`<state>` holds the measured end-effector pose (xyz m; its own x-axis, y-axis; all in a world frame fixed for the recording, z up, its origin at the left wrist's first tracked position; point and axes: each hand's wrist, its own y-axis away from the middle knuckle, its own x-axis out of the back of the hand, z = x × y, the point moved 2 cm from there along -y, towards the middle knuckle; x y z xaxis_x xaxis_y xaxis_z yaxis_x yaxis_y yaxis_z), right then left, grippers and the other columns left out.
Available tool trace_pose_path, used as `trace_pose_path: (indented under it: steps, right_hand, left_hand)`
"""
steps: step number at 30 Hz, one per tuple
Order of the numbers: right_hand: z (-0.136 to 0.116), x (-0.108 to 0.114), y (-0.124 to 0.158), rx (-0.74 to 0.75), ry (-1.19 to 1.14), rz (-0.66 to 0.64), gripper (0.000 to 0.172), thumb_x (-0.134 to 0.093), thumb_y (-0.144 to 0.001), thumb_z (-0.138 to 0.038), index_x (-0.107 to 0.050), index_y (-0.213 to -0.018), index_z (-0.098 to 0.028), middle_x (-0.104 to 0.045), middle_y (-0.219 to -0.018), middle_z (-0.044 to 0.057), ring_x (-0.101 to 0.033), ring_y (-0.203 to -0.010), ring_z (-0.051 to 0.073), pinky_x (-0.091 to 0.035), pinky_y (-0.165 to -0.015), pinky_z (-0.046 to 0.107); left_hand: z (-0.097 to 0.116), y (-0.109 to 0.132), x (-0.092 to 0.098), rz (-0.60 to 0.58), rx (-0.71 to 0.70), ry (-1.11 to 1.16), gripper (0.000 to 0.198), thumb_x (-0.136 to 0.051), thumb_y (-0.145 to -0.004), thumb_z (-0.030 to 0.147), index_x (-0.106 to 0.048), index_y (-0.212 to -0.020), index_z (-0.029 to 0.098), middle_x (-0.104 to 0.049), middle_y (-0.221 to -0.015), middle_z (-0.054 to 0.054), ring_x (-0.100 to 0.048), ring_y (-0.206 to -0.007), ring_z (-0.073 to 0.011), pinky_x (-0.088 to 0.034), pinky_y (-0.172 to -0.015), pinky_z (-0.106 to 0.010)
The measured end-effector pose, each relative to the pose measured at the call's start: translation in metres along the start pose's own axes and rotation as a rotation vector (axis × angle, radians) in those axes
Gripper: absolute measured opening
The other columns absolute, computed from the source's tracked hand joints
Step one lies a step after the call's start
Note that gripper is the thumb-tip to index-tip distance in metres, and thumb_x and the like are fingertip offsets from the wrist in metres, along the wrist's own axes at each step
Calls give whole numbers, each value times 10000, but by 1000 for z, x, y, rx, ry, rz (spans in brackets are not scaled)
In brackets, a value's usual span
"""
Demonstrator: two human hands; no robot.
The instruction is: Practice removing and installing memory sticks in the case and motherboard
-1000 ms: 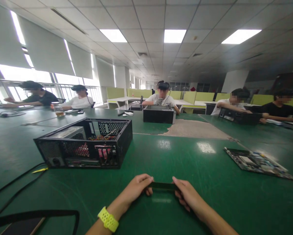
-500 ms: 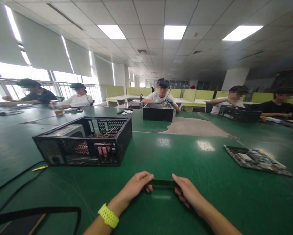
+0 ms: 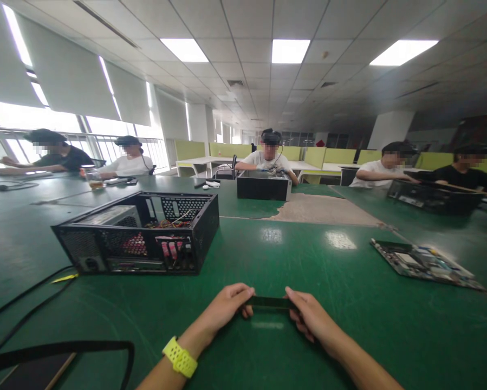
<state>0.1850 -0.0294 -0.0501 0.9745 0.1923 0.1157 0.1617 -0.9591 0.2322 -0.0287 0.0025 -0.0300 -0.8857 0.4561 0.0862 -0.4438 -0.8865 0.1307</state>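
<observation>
A slim dark green RAM stick [image 3: 271,302] is stretched level between my two hands, above the green tabletop. My left hand [image 3: 230,302] pinches its left end between thumb and fingers, and a yellow watch strap circles that wrist. At the other end, my right hand [image 3: 309,313] grips it the same way. Both ends are hidden by the fingers. Ahead and to the left lies an open black computer case [image 3: 206,244] with a power supply and wires inside. A motherboard [image 3: 428,264] rests on the table to the right.
Black cables [image 3: 27,303] run along the left side, and a black strap [image 3: 64,349] crosses the lower left corner. Across the green table [image 3: 263,260], a person handles another computer case [image 3: 263,188]. At the right, a co-worker has a black case [image 3: 432,197]. Bare board shows through torn covering [image 3: 324,210].
My hands and the RAM stick have barely moved. The co-worker at the right has shifted the black case further right, and that person's arm has come down onto it.
</observation>
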Motion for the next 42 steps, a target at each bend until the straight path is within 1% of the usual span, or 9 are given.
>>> trace_pose_path:
  steps: [14, 17, 21, 25, 29, 32, 36, 38, 42]
  right_hand:
    - [0, 0, -1, -3, -11, 2, 510, -421, -799, -702, -467, -748, -197, -377, -503, -90, -286, -338, 39, -183, -259, 139]
    - [0, 2, -2, -7, -53, -19, 498, -429, -806, -686, -480, -766, -192, -414, -483, -84, -309, -325, 45, -192, -262, 147]
    - [0, 11, -4, 7, -187, -7, 455, -484, -805, -634, -504, -789, -180, -480, -518, -68, -338, -312, 40, -204, -279, 163]
    - [-5, 19, -2, 15, -222, 26, 384, -598, -755, -549, -493, -749, -179, -496, -564, -67, -368, -338, 33, -218, -304, 169]
    - [-13, 23, 1, 42, -83, 54, 351, -624, -721, -501, -532, -804, -173, -506, -594, -60, -416, -376, 47, -221, -332, 174]
    - [-19, 27, 1, 162, 99, 117, 302, -614, -716, -456, -544, -794, -173, -512, -590, -43, -465, -450, 88, -272, -376, 198]
    - [-19, 34, -1, 316, 282, 169, 203, -621, -727, -363, -547, -688, -179, -484, -589, -34, -460, -576, 117, -366, -541, 238]
    - [-17, 35, -2, 333, 343, 169, 171, -625, -723, -329, -557, -688, -176, -489, -612, -32, -460, -609, 125, -370, -589, 247]
    - [-13, 35, -3, 289, 391, 149, 139, -621, -714, -297, -563, -701, -171, -492, -620, -29, -467, -618, 133, -362, -586, 244]
  left_hand:
    - [3, 1, -2, 6, -4, -11, 423, -567, -750, 557, -590, -841, 144, -635, -616, -3, -544, -585, -136, -365, -618, -258]
    - [1, 0, -2, 23, -12, -6, 464, -526, -755, 614, -572, -739, 152, -576, -532, 19, -478, -516, -118, -326, -578, -249]
    - [0, -1, -1, 38, -28, -20, 510, -509, -739, 656, -490, -561, 178, -452, -437, 47, -384, -471, -100, -288, -559, -242]
    - [2, 1, -2, 42, 17, -27, 457, -575, -699, 627, -517, -643, 177, -516, -472, 41, -407, -480, -105, -276, -556, -239]
    - [3, 1, -2, 46, 29, -32, 422, -606, -686, 586, -554, -731, 170, -555, -493, 41, -442, -487, -109, -295, -566, -242]
    - [0, -2, -1, 34, 23, -37, 441, -567, -713, 611, -549, -712, 170, -603, -566, 13, -502, -542, -125, -324, -581, -250]
    - [-2, -3, 0, 54, 3, -62, 466, -476, -785, 602, -569, -728, 149, -633, -701, -23, -529, -609, -129, -333, -610, -257]
    - [-1, -3, 0, 65, 2, -61, 413, -492, -785, 556, -563, -750, 151, -628, -716, -17, -525, -615, -126, -328, -613, -257]
    - [3, -1, -1, 49, 5, -51, 332, -532, -761, 487, -548, -799, 158, -635, -728, -15, -534, -626, -132, -321, -606, -257]
